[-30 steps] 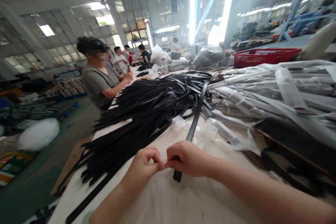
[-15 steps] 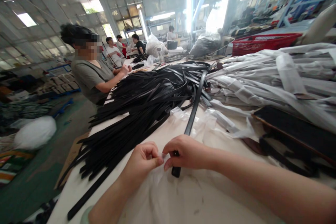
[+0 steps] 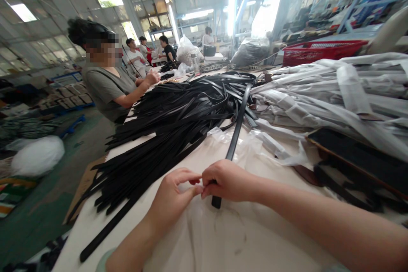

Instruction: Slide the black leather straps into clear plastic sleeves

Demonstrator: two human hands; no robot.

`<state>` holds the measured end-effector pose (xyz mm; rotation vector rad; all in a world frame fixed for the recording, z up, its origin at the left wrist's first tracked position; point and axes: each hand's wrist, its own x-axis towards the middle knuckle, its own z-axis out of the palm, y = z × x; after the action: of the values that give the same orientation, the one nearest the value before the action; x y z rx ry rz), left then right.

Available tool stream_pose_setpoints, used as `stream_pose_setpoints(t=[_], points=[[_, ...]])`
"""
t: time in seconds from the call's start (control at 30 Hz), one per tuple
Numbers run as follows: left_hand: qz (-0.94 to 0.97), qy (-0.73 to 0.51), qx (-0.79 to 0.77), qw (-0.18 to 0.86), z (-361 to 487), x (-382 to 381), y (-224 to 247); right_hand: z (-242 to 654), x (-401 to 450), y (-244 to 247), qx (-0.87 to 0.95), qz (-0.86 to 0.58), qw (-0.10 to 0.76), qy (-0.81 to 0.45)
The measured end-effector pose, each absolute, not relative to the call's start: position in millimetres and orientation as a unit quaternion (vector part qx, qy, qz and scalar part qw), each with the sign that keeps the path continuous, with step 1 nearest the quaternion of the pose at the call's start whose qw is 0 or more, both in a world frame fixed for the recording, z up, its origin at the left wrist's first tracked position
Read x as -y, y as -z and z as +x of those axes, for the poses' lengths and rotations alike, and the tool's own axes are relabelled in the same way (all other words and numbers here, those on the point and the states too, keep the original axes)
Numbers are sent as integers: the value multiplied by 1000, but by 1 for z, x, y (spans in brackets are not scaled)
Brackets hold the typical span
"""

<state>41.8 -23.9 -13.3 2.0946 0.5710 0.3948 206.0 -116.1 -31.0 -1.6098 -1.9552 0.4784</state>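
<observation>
My right hand (image 3: 225, 180) is closed around the end of a black leather belt strap (image 3: 237, 136), whose tip pokes out below the fingers. The strap runs away over the table towards the heap. Close beside it, the fingertips of my left hand (image 3: 178, 189) pinch a bit of clear plastic film, mostly hidden by the fingers. Both hands meet at their fingertips above the table. A large heap of black belt straps (image 3: 172, 131) lies ahead and to the left, with one strap (image 3: 106, 229) reaching the near left edge.
White-wrapped straps (image 3: 296, 97) are piled at the right, near a dark long box-like object (image 3: 357, 157). Loose clear plastic (image 3: 248, 146) lies ahead of my hands. A red basket (image 3: 321, 51) stands behind. A co-worker (image 3: 108, 85) stands across the table's left side.
My left fingers have shifted right and up against my right fingertips. My right hand and the strap tip have moved slightly up; the film between the fingers shows less.
</observation>
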Motion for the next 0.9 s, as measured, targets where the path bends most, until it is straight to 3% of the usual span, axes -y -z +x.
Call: stream_pose_setpoints(t=[0.2, 0.37, 0.7, 0.9], points=[[850, -178, -248, 429, 41, 31, 16, 197, 118, 28, 732, -641, 200, -114], [851, -190, -288, 396, 40, 30, 14, 201, 117, 29, 728, -639, 220, -116], [748, -181, -359, 528, 38, 27, 13, 211, 117, 27, 723, -623, 279, -107], [752, -212, -349, 517, 39, 28, 13, 209, 117, 29, 718, -627, 282, -109]])
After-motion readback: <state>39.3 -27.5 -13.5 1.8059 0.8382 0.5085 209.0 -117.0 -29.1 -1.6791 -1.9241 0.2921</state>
